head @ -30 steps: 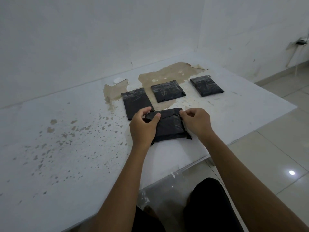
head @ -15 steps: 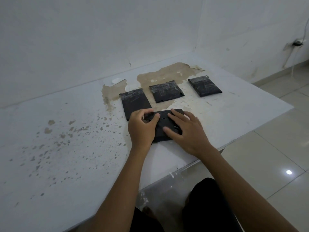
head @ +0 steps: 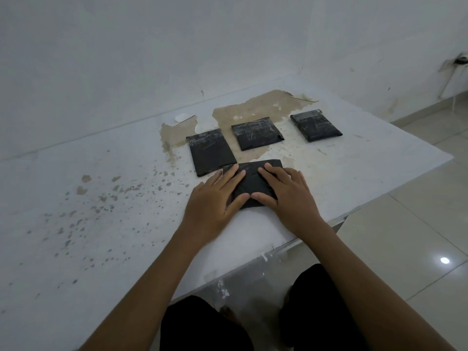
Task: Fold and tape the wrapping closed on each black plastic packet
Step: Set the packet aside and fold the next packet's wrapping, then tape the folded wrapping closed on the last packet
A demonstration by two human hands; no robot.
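A black plastic packet (head: 253, 183) lies flat on the white table (head: 101, 224) near its front edge. My left hand (head: 215, 198) presses on the packet's left side with straight fingers. My right hand (head: 288, 196) lies flat on its right side, fingers spread; the two thumbs almost meet at the packet's near edge. Three more black packets sit in a row behind it: a left packet (head: 210, 150), a middle packet (head: 255, 133) and a right packet (head: 315, 125), each with clear tape across its far end.
The table top is stained, with a large peeled brown patch (head: 253, 110) behind the packets. A small white disc (head: 182, 117) lies near the wall. White walls close the back and right; tiled floor (head: 417, 236) lies to the right. My knees show below the table edge.
My left hand let go of the packet's corner and flattened on it. My right hand went from holding the right edge to lying flat on top. The packet now lies pressed down.
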